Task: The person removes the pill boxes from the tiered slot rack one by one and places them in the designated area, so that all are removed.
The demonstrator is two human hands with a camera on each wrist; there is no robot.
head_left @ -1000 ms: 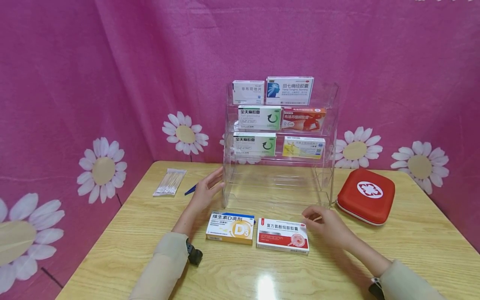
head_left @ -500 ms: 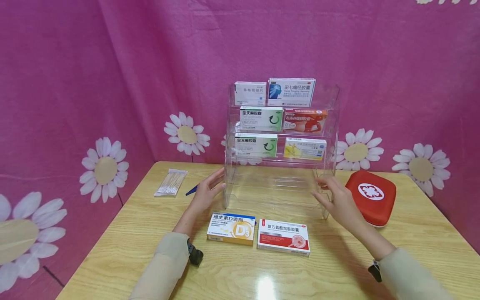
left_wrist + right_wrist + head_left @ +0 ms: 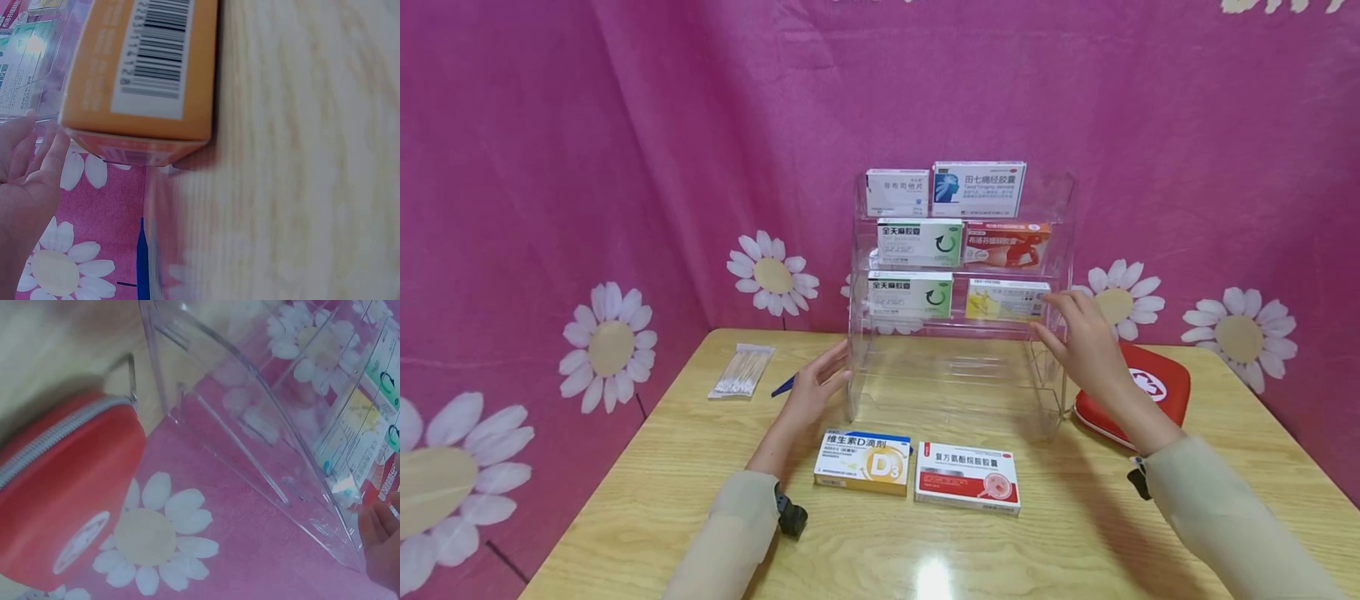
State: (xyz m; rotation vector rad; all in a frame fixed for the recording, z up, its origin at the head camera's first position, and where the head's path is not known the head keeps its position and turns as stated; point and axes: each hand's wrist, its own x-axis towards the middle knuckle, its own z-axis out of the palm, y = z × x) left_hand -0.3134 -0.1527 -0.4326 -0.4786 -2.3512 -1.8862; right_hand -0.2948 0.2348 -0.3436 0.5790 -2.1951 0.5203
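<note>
A clear acrylic tiered rack (image 3: 940, 408) stands mid-table with medicine boxes on its upper three tiers. My left hand (image 3: 811, 385) rests straight fingers against its left side; the left wrist view shows this hand (image 3: 28, 194) beyond a close orange box side. My right hand (image 3: 1086, 342) is raised at the rack's right edge, thumb and fingers apart, fingertips by the yellow-and-white medicine box (image 3: 1003, 300) on the third tier. Whether they touch the box or the rack, I cannot tell. In front lie a vitamin D box (image 3: 862, 462) and a red-and-white capsule box (image 3: 967, 477).
A red zip case (image 3: 1168, 400) sits right of the rack, partly behind my right forearm. At the table's left lie a pack of cotton swabs (image 3: 741, 372) and a blue pointed object (image 3: 783, 386). A pink flowered cloth (image 3: 790, 108) hangs behind.
My right hand has moved up from beside the red-and-white capsule box, past the rack's lower right side, to its third tier. My left hand stays at the rack's left side.
</note>
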